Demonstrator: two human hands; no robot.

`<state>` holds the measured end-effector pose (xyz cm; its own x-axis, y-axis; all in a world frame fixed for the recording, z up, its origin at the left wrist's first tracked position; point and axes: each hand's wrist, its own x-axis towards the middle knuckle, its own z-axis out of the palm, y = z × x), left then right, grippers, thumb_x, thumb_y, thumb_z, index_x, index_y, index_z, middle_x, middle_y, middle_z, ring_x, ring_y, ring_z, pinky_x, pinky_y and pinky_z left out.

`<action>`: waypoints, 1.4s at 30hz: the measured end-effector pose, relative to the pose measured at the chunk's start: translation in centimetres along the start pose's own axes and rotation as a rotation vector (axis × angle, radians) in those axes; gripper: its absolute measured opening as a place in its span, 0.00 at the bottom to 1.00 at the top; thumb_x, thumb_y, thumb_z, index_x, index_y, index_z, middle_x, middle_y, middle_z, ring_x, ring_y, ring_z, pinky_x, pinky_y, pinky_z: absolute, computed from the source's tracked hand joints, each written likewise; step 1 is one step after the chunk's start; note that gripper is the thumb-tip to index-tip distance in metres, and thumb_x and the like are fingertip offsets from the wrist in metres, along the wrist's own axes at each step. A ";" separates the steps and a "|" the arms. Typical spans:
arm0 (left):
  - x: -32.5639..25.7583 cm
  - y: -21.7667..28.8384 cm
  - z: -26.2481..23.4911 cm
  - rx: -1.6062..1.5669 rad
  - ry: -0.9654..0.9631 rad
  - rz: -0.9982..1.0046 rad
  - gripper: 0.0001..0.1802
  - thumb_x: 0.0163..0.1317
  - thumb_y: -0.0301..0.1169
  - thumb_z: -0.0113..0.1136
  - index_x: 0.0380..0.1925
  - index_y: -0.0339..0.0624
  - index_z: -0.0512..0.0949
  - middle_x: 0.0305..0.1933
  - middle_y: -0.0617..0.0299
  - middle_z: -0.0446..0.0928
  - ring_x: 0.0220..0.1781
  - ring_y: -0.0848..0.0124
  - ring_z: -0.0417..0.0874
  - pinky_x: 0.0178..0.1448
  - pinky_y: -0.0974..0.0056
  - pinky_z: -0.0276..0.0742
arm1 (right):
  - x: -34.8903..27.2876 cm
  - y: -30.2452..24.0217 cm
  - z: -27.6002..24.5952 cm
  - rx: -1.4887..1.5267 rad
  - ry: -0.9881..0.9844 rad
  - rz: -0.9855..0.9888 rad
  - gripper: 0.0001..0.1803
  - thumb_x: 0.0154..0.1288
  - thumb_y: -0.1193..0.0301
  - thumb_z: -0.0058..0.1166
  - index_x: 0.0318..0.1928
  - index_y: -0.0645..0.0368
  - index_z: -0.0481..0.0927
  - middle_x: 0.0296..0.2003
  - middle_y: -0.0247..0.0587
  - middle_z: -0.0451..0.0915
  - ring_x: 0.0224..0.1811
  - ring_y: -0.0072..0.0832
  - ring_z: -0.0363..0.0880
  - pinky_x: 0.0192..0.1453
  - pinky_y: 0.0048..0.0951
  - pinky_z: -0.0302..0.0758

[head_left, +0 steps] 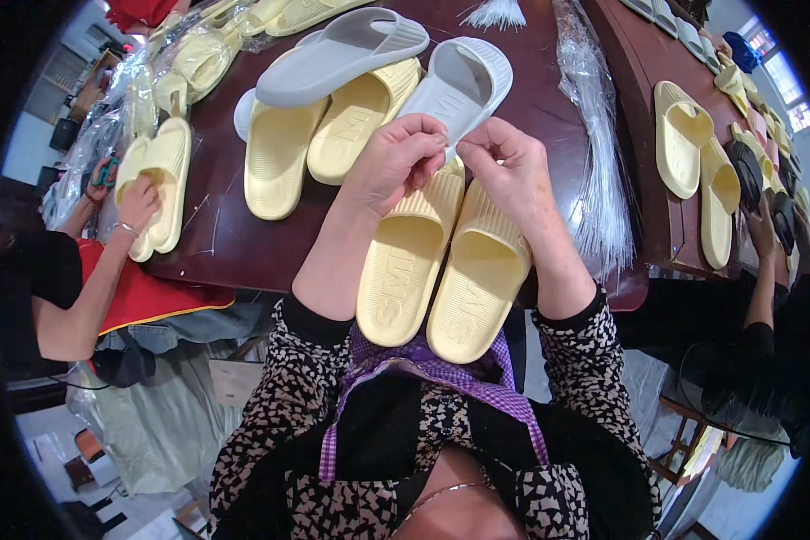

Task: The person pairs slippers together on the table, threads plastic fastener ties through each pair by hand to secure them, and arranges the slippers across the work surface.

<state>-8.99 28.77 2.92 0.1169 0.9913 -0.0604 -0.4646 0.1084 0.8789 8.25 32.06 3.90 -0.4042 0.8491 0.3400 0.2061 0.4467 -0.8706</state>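
A pair of pale yellow slippers, the left one [398, 270] and the right one [479, 288], lies side by side at the table's near edge, partly overhanging it. Above their toe ends, my left hand [394, 162] and my right hand [511, 171] meet with thumbs and forefingers pinched together. Whatever sits between the fingertips is too small to make out. Just beyond the hands rests a grey slipper [477, 76]. Another grey slipper [319, 72] lies across two more yellow slippers, one on the left [274, 171] and one nearer the middle [349, 135].
Long thin clear plastic ties [598, 180] lie bundled on the dark red table [540, 81], right of my hands. On the left, a co-worker's hand [139, 202] touches yellow slippers [173, 171] beside plastic-wrapped ones. More slippers [679, 144] and another person's arm [762, 270] are at right.
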 end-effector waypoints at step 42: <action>-9.8 -4.7 -3.3 0.852 0.302 0.385 0.14 0.63 0.26 0.56 0.48 0.34 0.74 0.42 0.62 0.71 0.34 0.80 0.72 0.36 0.75 0.70 | -9.1 -2.4 1.5 -0.715 -0.182 -0.262 0.28 0.55 0.71 0.61 0.58 0.58 0.70 0.30 0.48 0.79 0.33 0.45 0.80 0.38 0.40 0.76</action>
<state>-10.84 18.77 -2.19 -0.1947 0.9379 0.2871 0.3786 -0.1982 0.9041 10.13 22.85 2.36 -0.6460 0.6590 0.3853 0.5830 0.7517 -0.3084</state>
